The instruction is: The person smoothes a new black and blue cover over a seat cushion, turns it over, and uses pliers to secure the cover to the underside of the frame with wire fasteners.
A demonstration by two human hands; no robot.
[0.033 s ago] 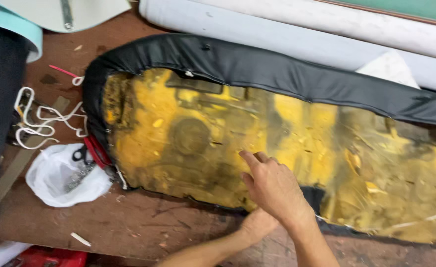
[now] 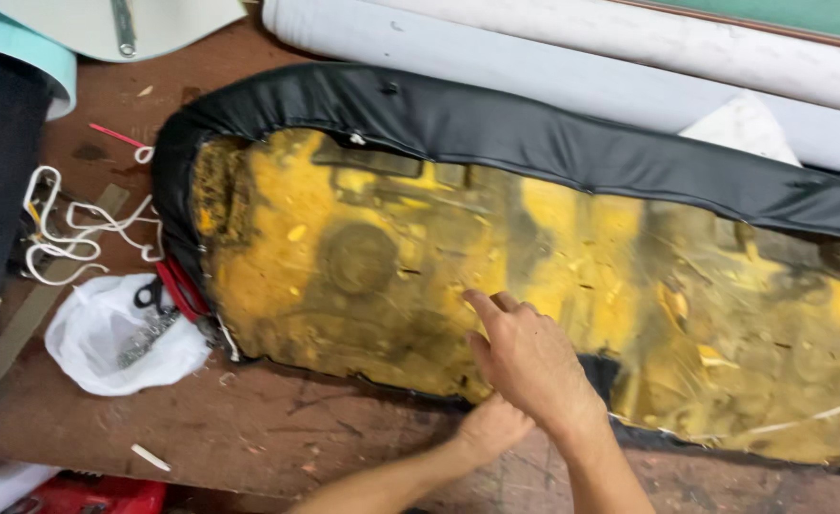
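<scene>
A person's right hand (image 2: pixel 534 362) presses flat, fingers together, on the grimy yellow underside of an upturned seat base (image 2: pixel 391 257), forefinger extended toward its middle. The left hand (image 2: pixel 491 428) sits tucked beneath the right wrist at the seat's near edge; whether it pinches the black cover (image 2: pixel 496 128) there cannot be told. The seat (its vinyl wrapped over the far rim) lies across a worn brown workbench (image 2: pixel 277 419), beside a white plastic bag (image 2: pixel 125 343) and looped white cord (image 2: pixel 68 233). Against the earlier frame, both hands and the seat sit unchanged.
</scene>
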